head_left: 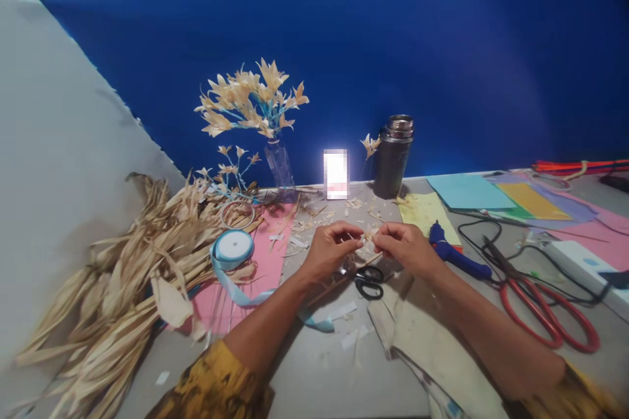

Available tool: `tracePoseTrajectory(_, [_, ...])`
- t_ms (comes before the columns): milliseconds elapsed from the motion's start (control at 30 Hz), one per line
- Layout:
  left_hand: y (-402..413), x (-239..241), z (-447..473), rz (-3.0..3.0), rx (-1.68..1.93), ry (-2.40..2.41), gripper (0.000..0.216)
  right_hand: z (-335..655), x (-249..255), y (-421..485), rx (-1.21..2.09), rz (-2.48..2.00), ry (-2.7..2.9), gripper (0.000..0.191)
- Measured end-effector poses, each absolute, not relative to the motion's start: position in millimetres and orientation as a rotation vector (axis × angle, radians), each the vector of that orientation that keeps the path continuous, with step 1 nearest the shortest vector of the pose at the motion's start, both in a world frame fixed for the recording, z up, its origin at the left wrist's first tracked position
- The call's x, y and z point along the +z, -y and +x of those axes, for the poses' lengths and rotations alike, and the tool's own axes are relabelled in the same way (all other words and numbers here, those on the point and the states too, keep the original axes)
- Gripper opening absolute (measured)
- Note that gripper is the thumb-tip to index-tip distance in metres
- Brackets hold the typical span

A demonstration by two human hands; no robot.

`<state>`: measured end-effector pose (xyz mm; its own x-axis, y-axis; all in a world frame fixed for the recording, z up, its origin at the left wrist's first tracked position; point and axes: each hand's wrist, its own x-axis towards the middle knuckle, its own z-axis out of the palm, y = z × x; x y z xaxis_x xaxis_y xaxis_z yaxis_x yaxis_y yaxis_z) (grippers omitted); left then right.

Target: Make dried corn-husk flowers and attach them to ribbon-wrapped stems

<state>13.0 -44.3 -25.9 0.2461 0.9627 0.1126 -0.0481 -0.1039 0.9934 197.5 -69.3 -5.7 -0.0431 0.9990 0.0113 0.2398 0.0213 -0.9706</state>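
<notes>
Above the middle of the table, my left hand (pixel 331 252) and my right hand (pixel 405 247) meet at the fingertips. Both are closed in a pinch on a small pale piece of husk (pixel 368 236); its exact shape is too small to make out. Black-handled scissors (pixel 369 283) lie just below the fingers, their blades partly hidden by my left hand. A folded pale cloth (pixel 432 334) lies under my right forearm. Light blue ribbon (pixel 246 298) trails from its spool (pixel 234 247) beneath my left forearm.
Dried husks (pixel 113 294) heap at the left. Behind stand a glass vase (pixel 279 167) of husk flowers (pixel 255 98) and a dark flask (pixel 393 160). To the right lie a blue glue gun (pixel 457 255), red-handled shears (pixel 545 311), a power strip (pixel 584 268) and coloured sheets (pixel 469 192).
</notes>
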Motion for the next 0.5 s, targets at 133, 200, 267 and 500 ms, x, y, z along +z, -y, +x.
tracePoseTrajectory(133, [47,-23,15,1.46,1.106,-0.934,0.008,196,-5,72,1.151,-1.334,1.442,0.025])
tracePoseTrajectory(200, [45,-21,15,1.41,1.115,-0.905,0.011,194,-5,73,1.183,-1.272,1.433,0.029])
tracePoseTrajectory(267, [40,-16,10,1.347,1.163,-0.884,0.014,194,-5,73,1.201,-1.201,1.386,0.034])
tracePoseTrajectory(500, [19,5,-33,0.966,1.466,-0.866,0.033,197,-17,65,0.997,-1.344,1.525,0.034])
